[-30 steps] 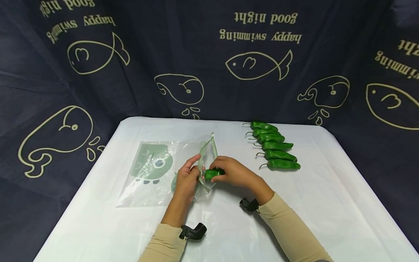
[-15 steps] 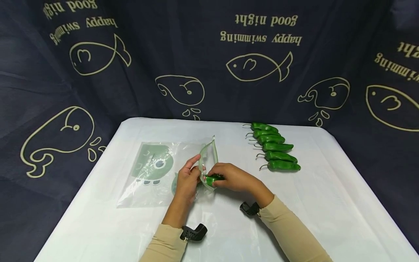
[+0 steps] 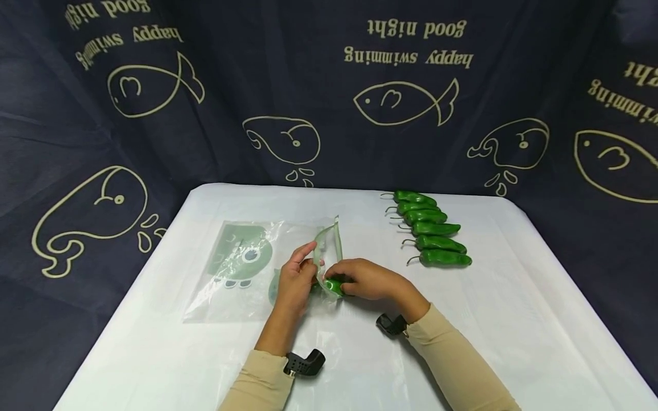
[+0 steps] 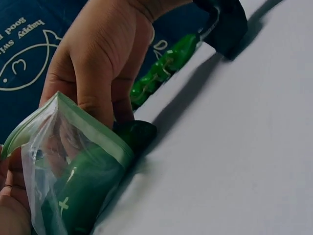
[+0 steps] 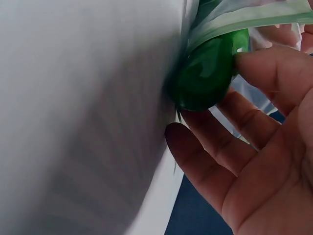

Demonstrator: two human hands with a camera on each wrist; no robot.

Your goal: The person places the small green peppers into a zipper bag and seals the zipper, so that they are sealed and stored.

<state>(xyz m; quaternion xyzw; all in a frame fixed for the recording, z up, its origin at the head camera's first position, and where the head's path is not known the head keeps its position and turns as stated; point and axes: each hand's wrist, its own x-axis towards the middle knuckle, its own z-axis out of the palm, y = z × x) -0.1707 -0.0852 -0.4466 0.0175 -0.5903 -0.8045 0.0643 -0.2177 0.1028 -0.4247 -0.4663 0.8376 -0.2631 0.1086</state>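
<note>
In the head view a clear zip bag [image 3: 288, 231] with a pale green printed pattern lies on the table, its green-edged mouth held apart. My left hand [image 3: 295, 282] grips the near rim of that mouth. My right hand [image 3: 366, 278] pinches a green pepper [image 3: 334, 285] at the opening. Most of this pepper shows through the plastic in the left wrist view, with its rounded end [image 4: 142, 133] outside the rim. From the right wrist, thumb and fingers sit around the pepper's end [image 5: 203, 78], beneath the bag's green strip [image 5: 259, 17].
Several green peppers [image 3: 437, 229] lie in a slanting row at the back right of the white table [image 3: 514, 319]. A dark blue cloth [image 3: 329, 148] with fish drawings hangs behind the table's far edge. A black wrist camera [image 3: 305, 363] sits on each forearm.
My right hand has pushed the pepper lower and further into the bag's mouth. The left hand keeps its grip in the same place. The row of peppers is unchanged.
</note>
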